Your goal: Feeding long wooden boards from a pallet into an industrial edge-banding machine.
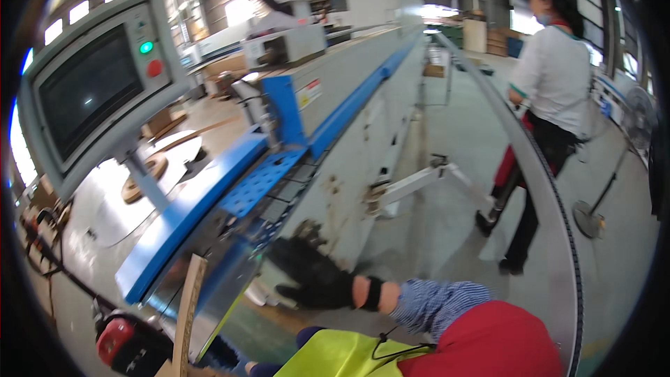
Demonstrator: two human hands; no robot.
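Note:
My right hand (310, 276), in a black glove, reaches in from the lower right with fingers stretched and thumb apart. It holds nothing visible and is beside the near end of a long white and blue machine (342, 188). Low in the picture, my left hand (220, 353) shows only as a dark glove and a bit of wrist. Its fingers are hidden. Close by it a narrow wooden board (187, 311) stands tilted, its lower end cut off by the frame. Whether the left hand grips the board does not show. A perforated blue plate (262, 183) lies beyond my hands.
A control panel (91, 94) with a dark screen stands at left. A red and black machine or tool (125, 345) is below it. A long metal rail (537, 153) curves down the right side. Beyond it a person (555, 91) in a white shirt stands near a fan (638, 108).

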